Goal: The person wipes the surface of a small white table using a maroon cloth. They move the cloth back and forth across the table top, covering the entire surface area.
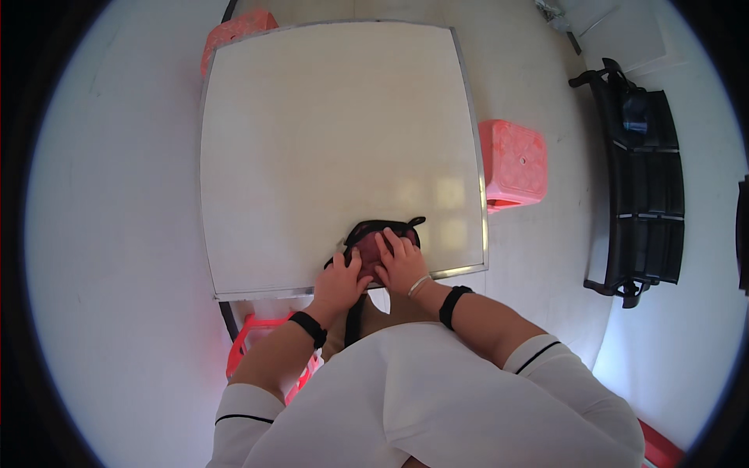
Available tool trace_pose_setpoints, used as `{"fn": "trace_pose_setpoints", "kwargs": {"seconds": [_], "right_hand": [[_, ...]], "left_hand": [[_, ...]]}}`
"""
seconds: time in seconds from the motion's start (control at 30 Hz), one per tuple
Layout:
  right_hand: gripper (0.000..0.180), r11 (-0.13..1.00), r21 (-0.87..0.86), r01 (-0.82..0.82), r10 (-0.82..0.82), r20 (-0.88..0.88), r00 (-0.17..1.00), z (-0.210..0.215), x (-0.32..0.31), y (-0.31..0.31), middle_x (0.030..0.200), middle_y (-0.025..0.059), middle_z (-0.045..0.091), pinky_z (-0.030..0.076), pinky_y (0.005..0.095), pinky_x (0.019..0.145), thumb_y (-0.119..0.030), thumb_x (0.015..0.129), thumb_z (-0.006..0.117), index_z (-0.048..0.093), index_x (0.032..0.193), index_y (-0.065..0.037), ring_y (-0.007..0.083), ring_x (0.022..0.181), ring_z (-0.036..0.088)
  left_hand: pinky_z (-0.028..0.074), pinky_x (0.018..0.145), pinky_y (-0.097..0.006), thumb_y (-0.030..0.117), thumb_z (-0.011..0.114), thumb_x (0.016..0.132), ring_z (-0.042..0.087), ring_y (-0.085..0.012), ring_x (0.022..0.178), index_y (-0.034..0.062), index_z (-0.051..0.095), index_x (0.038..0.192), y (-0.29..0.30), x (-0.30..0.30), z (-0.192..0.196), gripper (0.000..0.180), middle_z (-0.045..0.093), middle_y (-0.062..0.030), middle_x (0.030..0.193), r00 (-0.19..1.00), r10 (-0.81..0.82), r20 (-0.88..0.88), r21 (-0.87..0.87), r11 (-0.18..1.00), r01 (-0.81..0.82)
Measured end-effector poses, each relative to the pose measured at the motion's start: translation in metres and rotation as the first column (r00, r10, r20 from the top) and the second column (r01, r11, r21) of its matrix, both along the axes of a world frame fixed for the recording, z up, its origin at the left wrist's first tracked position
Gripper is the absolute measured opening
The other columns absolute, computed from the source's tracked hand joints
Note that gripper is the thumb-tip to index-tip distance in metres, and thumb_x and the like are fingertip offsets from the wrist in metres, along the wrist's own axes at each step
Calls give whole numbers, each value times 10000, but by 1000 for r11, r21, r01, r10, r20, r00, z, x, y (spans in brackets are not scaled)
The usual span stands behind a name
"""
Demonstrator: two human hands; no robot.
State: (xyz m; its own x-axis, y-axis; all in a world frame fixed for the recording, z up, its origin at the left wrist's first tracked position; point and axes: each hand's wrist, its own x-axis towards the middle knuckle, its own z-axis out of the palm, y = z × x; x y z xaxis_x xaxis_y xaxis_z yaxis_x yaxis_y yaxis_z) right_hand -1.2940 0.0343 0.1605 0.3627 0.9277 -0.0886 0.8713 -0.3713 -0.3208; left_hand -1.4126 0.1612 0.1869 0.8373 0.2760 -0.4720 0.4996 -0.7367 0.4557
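A small dark-red pouch (368, 248) with black edging and a black loop at its far right corner lies at the near edge of the white table (328, 125). My left hand (338, 285) rests on its near left part, with the fingers slightly bent and apart. On its right part lies my right hand (404, 268), fingers spread and pointing away from me. Both thumbs turn inward over the red fabric. The hands cover much of the pouch, and whether it holds anything cannot be seen.
A pink plastic stool (516, 162) stands against the table's right side. Another pink stool (238, 33) is at the far left corner, and a red plastic seat (248, 334) is by my left forearm. Black linked chairs (646, 183) line the right wall.
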Motion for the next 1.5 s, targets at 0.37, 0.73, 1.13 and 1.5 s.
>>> {"fn": "trace_pose_setpoints", "kwargs": {"seconds": [0.37,0.73,1.13,1.5], "right_hand": [[677,997,71,9,-11,26,1000,-4,-4,-5,1260,155,362,413,381,713,-307,687,588,354,1261,-35,271,949,434],[644,990,129,59,-64,39,997,-5,-8,-2,1247,141,358,438,361,709,-279,697,573,365,1258,-41,273,949,432],[618,986,159,52,-62,55,997,-8,-4,1,1240,149,364,449,366,706,-280,713,555,372,1250,-35,283,952,439],[582,980,188,73,-87,69,994,-8,-3,2,1256,124,367,436,350,693,-300,746,520,376,1250,-47,242,977,433]], "left_hand": [[462,615,-411,382,555,767,538,-342,786,46,426,1154,-36,8,-3,529,457,-180,939,956,278,91,180,940,-290],[473,593,-390,393,517,794,548,-285,790,93,431,1161,-44,8,-15,482,466,-132,946,952,272,139,325,896,-303],[469,619,-396,422,481,807,553,-279,811,108,421,1168,-43,13,-20,481,465,-121,977,951,293,99,360,881,-308],[468,634,-405,351,510,802,558,-318,780,87,453,1091,-45,17,-12,396,482,-148,952,934,318,166,384,851,-358]]}}
